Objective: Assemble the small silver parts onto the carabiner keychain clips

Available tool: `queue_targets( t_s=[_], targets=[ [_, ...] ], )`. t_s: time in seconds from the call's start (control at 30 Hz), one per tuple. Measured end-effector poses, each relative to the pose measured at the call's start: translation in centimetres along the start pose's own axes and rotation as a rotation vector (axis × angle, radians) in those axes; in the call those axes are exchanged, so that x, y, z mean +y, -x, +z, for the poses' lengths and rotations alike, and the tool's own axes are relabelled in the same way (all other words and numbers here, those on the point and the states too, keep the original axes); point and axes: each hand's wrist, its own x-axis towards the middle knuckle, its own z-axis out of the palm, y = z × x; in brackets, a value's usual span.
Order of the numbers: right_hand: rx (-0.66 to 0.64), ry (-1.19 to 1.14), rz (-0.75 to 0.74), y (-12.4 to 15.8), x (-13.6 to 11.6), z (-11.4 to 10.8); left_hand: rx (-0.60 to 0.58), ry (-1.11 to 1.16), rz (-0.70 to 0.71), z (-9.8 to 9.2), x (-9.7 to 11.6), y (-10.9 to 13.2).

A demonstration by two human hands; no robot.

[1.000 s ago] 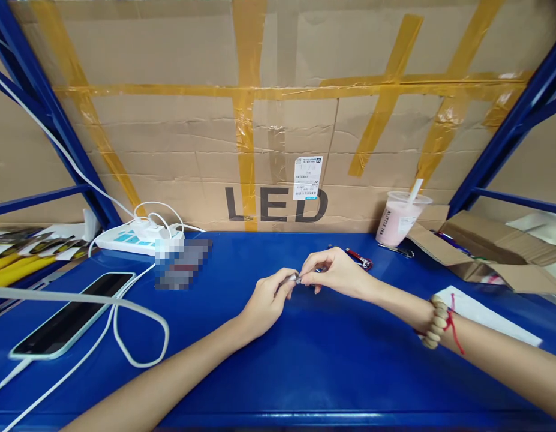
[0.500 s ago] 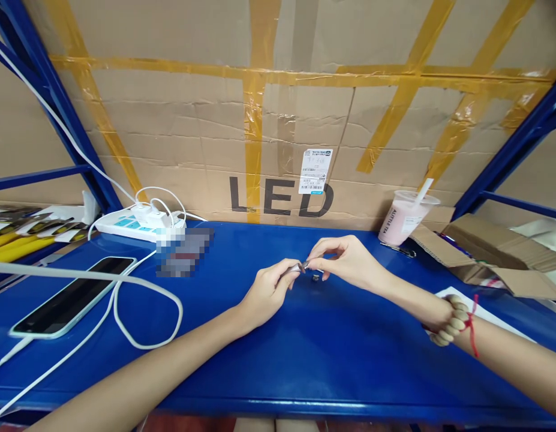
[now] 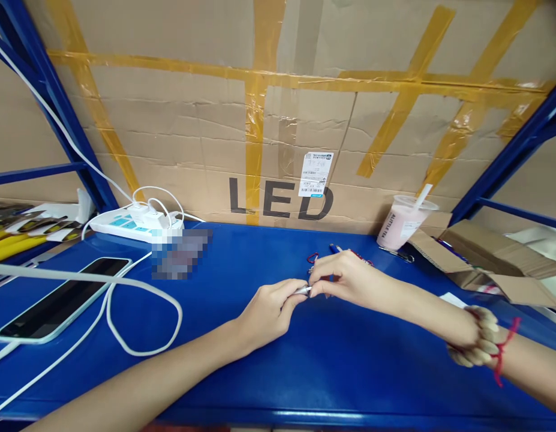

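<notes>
Near the middle of the blue table [image 3: 260, 372], my left hand [image 3: 271, 309] pinches a small silvery piece [image 3: 302, 290] between thumb and fingertips. My right hand [image 3: 343, 276] meets it from the right, its fingertips closed at the piece's right end. Whatever my right fingers grip there is too small to make out. Just behind my right hand lie a red clip [image 3: 312, 258] and a blue item [image 3: 334, 248], both partly hidden by the hand. A beaded bracelet and a red string are on my right wrist.
At the left are a phone [image 3: 62, 300], looping white cables and a power strip [image 3: 120, 225]. A pink drink cup [image 3: 402, 223] stands at the back right beside an open cardboard box [image 3: 484, 258]. A large cardboard sheet [image 3: 192, 132] rises behind the table.
Both hands have moved slightly toward me, still together. The red clip and blue item now show behind my right hand. The small dark piece beneath that hand is no longer visible.
</notes>
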Motion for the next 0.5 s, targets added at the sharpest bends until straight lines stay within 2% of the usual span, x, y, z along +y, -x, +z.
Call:
queue_targets(
  t_s=[0.07, 0.13, 0.2, 0.33, 0.4, 0.5],
  targets=[
    [-0.019, 0.100, -0.080, 0.2, -0.4, 0.3, 0.025, -0.035, 0.006, 0.1, 0.0, 0.1],
    [0.010, 0.098, -0.060, 0.4, -0.8, 0.9, 0.054, -0.107, 0.049, 0.2, -0.2, 0.2],
    [0.011, -0.064, 0.081, 0.5, -0.9, 1.6, 0.067, -0.202, 0.117, 0.2, -0.4, 0.3],
    [-0.080, -0.582, 0.457, 0.5, -0.6, 2.6, 0.043, -0.322, 0.178, -0.1, -0.8, 0.2],
    [-0.089, -0.755, 0.540, 0.3, -0.2, 2.9, 0.017, -0.325, 0.161, -0.2, -1.0, 0.1],
    [-0.100, -0.848, 0.590, 0.0, 0.5, 3.3, -0.036, -0.308, 0.067, -0.2, -1.1, -0.1]
  ],
)
